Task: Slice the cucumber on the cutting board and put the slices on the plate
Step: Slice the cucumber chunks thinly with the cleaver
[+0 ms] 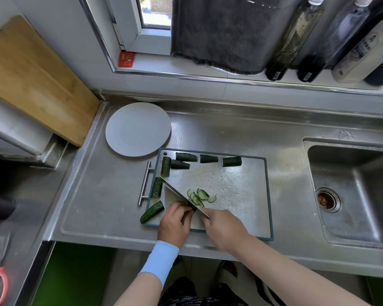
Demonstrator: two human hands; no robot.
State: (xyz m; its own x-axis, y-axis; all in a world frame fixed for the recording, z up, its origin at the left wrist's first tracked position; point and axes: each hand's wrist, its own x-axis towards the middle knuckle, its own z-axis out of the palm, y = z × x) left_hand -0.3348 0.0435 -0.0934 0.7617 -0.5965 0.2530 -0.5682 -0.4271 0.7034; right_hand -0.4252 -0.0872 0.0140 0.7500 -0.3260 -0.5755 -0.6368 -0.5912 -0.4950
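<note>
We counted 7 cucumber chunks (pixel 186 156) + slices (pixel 200 195) on 1 cutting board (pixel 241 195) | 1 plate (pixel 137 129) just beside it on the bench (pixel 230 133) | right hand (pixel 224 228) grip held 1 knife (pixel 175 191) | left hand (pixel 175 224) grip pinned cucumber end (pixel 191 207) | 4 bottles (pixel 292 38), labels unreadable

The cutting board (pixel 234 186), pale grey with a dark teal rim and a metal bar handle at its left end, lies flat on the bench (pixel 111 195). Seven dark green cucumber chunks (pixel 186 157) line its far edge and left side; the nearest, tapered one pokes out over the left edge. Thin, pale half-moon slices (pixel 200 196) overlap in a small heap just right of the slanting knife (pixel 175 192). The round white plate (pixel 138 129) sits just beside the board's far left corner.
</note>
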